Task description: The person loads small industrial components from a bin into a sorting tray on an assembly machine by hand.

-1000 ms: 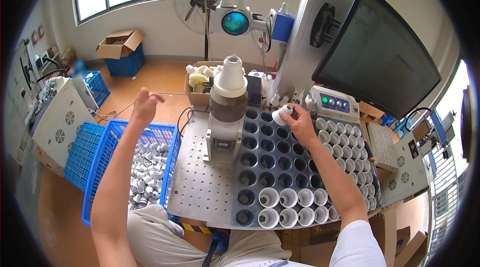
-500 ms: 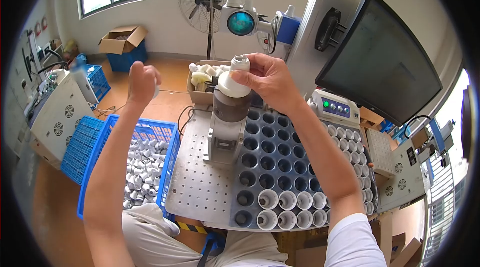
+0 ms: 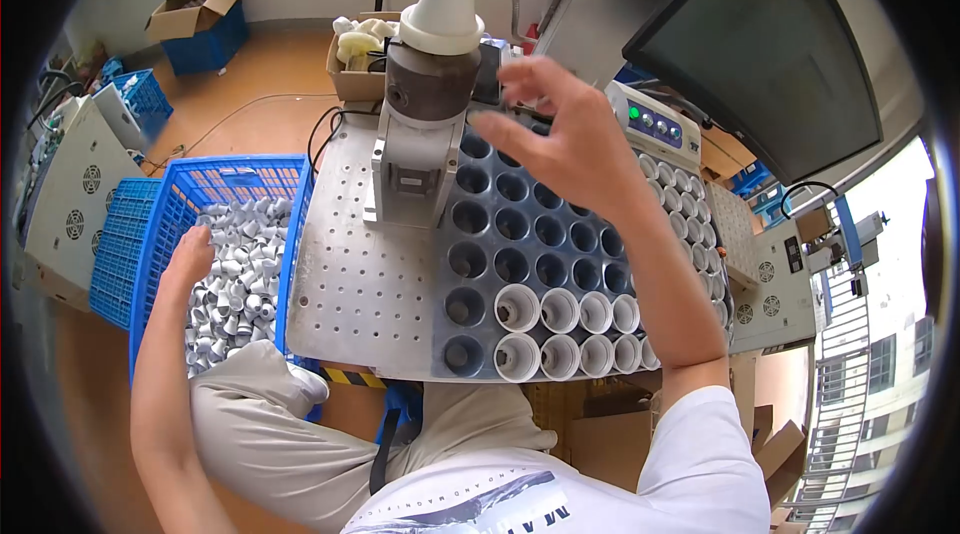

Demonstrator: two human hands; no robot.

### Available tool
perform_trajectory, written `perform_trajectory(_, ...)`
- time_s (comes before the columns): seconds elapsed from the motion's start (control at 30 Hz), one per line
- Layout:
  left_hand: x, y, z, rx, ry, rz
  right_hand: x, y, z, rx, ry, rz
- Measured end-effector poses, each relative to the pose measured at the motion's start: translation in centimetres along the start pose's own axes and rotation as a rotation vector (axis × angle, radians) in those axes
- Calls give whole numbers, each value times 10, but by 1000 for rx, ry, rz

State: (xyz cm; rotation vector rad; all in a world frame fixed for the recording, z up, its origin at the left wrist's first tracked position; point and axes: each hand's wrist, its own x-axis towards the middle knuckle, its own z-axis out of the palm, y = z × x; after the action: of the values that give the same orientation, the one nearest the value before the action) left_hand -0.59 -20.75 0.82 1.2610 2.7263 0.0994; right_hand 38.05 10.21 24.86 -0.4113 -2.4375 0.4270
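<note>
A white cone-shaped plastic housing (image 3: 443, 6) stands upright on the brown round holder (image 3: 430, 84) of the metal fixture, and neither hand touches it. To the right of the holder, above the hole tray (image 3: 511, 227), is my right hand (image 3: 570, 129); it is open, its thumb and fingers apart with nothing between them. My left hand (image 3: 190, 256) is low over the left part of a blue crate (image 3: 300, 244) that holds a heap of small white and grey caps (image 3: 235, 284). Its fingers are hidden behind the back of the hand.
White cups (image 3: 559, 311) sit in the tray's near rows, with more at its right side. A perforated metal plate (image 3: 350, 284) lies left of the tray. Behind are a control box (image 3: 655, 124) with a lit green button, a monitor (image 3: 760, 44) and a cardboard box (image 3: 358, 84).
My right hand has let go of the white housing and moved away from it. My left hand has dropped from beside the fixture to the crate. The view has tilted down.
</note>
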Motion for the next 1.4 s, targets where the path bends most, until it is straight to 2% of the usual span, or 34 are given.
perform_trajectory(0.03, 1, 0, 6, -9, -29, 4, -17, -7, -14, -73, -295, 148)
perform_trajectory(0.1, 5, -2, 11, -15, -70, 18, -46, -18, -19, -262, -676, 173)
perform_trajectory(0.17, 7, -1, 7, 10, -72, 3, -70, -25, -7, -384, -935, 154)
perform_trajectory(0.2, 8, 0, 5, 22, -70, -3, -78, -30, -4, -418, -1025, 151)
perform_trajectory(0.37, 11, 6, 2, -25, -54, -59, -88, -18, 4, -346, -1029, 190)
perform_trajectory(0.47, 8, 12, -4, -20, -66, -44, -66, 8, -17, -58, -919, 269)
perform_trajectory(0.53, 1, 16, -11, -45, -75, -67, -48, 50, -19, 262, -677, 380)
perform_trajectory(0.6, 3, 6, -5, -64, -64, -93, -36, 92, -8, 342, -363, 405)
perform_trajectory(0.67, 3, 4, -3, -67, -61, -109, -32, 139, 11, 237, -139, 381)
perform_trajectory(0.7, 2, 5, -5, -62, -61, -114, -35, 158, 23, 295, -62, 364)
perform_trajectory(1.17, 17, 15, 5, -57, -90, -156, -65, 167, 38, 408, 27, 401)
perform_trajectory(1.4, 25, 28, 10, -27, -72, -97, -66, 169, 39, 416, 51, 351)
